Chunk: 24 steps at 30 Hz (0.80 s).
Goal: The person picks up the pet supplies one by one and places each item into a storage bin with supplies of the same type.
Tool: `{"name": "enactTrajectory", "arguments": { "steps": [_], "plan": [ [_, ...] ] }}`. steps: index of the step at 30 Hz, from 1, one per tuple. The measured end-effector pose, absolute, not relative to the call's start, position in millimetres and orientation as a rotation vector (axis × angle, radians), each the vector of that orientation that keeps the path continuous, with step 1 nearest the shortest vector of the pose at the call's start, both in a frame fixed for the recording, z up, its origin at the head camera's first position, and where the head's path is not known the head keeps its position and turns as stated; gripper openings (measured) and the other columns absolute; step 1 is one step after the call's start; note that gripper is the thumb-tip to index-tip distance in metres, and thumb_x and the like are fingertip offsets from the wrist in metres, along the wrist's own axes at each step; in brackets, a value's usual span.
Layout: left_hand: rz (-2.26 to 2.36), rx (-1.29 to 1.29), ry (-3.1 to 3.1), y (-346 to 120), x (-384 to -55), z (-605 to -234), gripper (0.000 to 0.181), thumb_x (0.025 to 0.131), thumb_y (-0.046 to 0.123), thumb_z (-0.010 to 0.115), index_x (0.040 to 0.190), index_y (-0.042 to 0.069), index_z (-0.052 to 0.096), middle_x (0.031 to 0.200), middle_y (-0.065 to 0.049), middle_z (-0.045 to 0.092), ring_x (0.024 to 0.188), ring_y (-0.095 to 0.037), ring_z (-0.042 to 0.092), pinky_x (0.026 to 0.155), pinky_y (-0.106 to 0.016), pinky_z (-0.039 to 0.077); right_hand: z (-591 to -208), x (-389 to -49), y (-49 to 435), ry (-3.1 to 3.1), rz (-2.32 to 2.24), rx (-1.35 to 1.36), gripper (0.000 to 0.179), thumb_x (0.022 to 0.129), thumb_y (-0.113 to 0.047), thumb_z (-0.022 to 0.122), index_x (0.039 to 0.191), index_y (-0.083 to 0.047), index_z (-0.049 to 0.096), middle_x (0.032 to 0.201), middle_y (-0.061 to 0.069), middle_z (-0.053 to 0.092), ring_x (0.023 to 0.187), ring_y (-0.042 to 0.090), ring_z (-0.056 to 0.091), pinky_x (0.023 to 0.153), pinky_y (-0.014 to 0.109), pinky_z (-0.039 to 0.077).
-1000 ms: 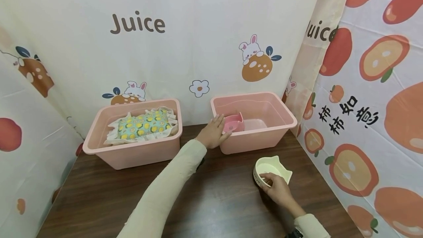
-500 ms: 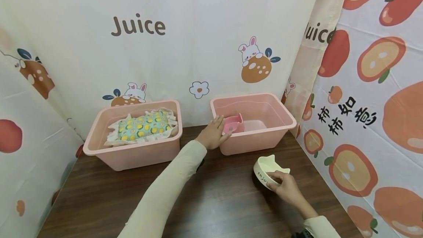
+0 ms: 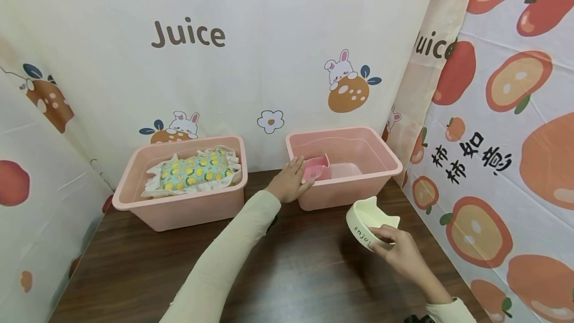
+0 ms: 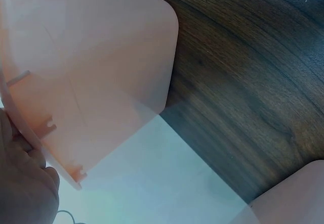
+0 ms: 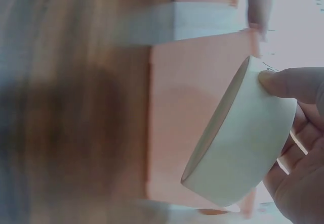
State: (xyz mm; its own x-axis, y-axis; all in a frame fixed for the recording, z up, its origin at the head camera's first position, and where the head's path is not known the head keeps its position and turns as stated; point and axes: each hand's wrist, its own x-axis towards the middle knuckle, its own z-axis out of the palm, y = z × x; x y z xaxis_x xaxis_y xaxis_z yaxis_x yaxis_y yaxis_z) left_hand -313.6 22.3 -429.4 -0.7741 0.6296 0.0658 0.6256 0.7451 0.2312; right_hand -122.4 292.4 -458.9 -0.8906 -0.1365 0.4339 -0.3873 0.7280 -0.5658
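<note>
My right hand (image 3: 401,253) pinches the near wall of a pale yellow pet bowl (image 3: 358,231) with cat ears and lettering on its side. In the head view the bowl hangs tilted above the brown table, its shadow below. The right wrist view shows thumb and fingers on either side of the bowl wall (image 5: 243,138). Over the left rim of the right pink bin (image 3: 345,192) lies my left hand (image 3: 287,182), fingers extended and thumb spread. Inside that bin, by the left hand, sits a pink cat-eared bowl (image 3: 319,169).
Another pink bin (image 3: 188,211) stands at the back left, holding a cushion (image 3: 195,169) with lemon print and white frills. Both bins stand close to the printed cloth wall (image 3: 264,54). A fruit-patterned cloth (image 3: 484,163) borders the table (image 3: 291,273) on the right.
My right hand has lifted the pale yellow bowl off the table, tilted it and shifted slightly right and up. My left hand has stayed on the bin's rim.
</note>
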Motion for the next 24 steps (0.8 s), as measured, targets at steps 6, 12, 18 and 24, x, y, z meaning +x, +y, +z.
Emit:
{"name": "enactTrajectory", "arguments": {
  "steps": [6, 12, 18, 24],
  "plan": [
    [0.368, 1.051, 2.931, 21.7, -315.1, -432.0, 0.072, 0.101, 0.050, 0.032, 0.151, -0.001, 0.021, 0.159, -0.014, 0.015, 0.147, -0.029, 0.011, 0.119, -0.038, 0.013, -423.4, -127.8, 291.4, -2.519, 0.945, 0.464, 0.039, 0.063, 0.011, 0.081, 0.099, -0.001, 0.075, 0.078, -0.008, 0.065, 0.068, -0.002, 0.052, 0.059, 0.012, 0.048],
    [0.350, 1.045, 2.934, 21.3, -316.8, -434.5, 0.073, 0.101, 0.051, 0.031, 0.152, 0.000, 0.019, 0.160, -0.012, 0.011, 0.148, -0.026, 0.007, 0.119, -0.038, 0.013, -390.9, -142.4, 290.1, -2.473, 0.929, 0.522, 0.039, 0.065, 0.015, 0.078, 0.102, 0.005, 0.073, 0.083, 0.002, 0.068, 0.072, -0.001, 0.057, 0.058, 0.012, 0.050],
    [0.364, 1.072, 2.939, 21.7, -315.1, -433.3, 0.072, 0.101, 0.050, 0.031, 0.150, -0.002, 0.022, 0.160, -0.014, 0.014, 0.147, -0.029, 0.011, 0.119, -0.037, 0.013, -369.0, -167.6, 291.2, -2.453, 0.707, 0.523, 0.038, 0.065, 0.009, 0.081, 0.102, 0.000, 0.075, 0.083, 0.004, 0.071, 0.071, 0.006, 0.058, 0.060, 0.012, 0.046],
    [0.380, 1.069, 2.934, 21.3, -314.6, -432.0, 0.071, 0.101, 0.049, 0.032, 0.150, -0.003, 0.024, 0.159, -0.015, 0.014, 0.147, -0.029, 0.011, 0.119, -0.038, 0.013, -354.2, -200.0, 290.4, -2.468, 0.582, 0.536, 0.035, 0.069, 0.005, 0.080, 0.103, 0.000, 0.074, 0.080, 0.006, 0.070, 0.066, 0.012, 0.057, 0.055, 0.023, 0.046]
  ]
}}
